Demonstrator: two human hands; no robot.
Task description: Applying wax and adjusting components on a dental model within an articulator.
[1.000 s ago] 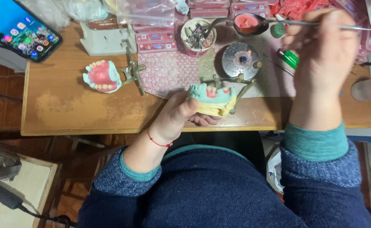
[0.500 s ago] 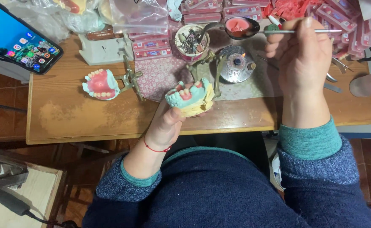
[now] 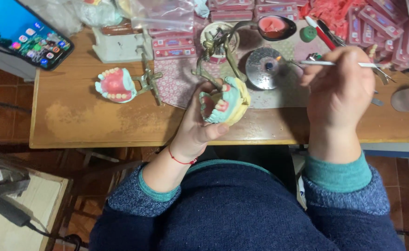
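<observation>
1. In the head view, above the wooden table's (image 3: 97, 125) near edge, the left hand (image 3: 200, 128) gripped a dental model (image 3: 225, 100) on its metal articulator (image 3: 216, 51), its teeth turned toward the right.
2. To the model's right, apart from it, the right hand (image 3: 341, 81) pinched a thin metal tool (image 3: 335, 63) lying crosswise, its tip at a small burner (image 3: 265, 67).

The phone (image 3: 25, 39) ran off the top-left edge. The left hand (image 3: 200, 128) covered the lower side of the dental model (image 3: 225, 104), and the right hand (image 3: 341, 86) hid the middle of the thin metal tool (image 3: 323, 63). Trays of teeth (image 3: 376, 21) were cut by the top edge, their contents too small to tell.
</observation>
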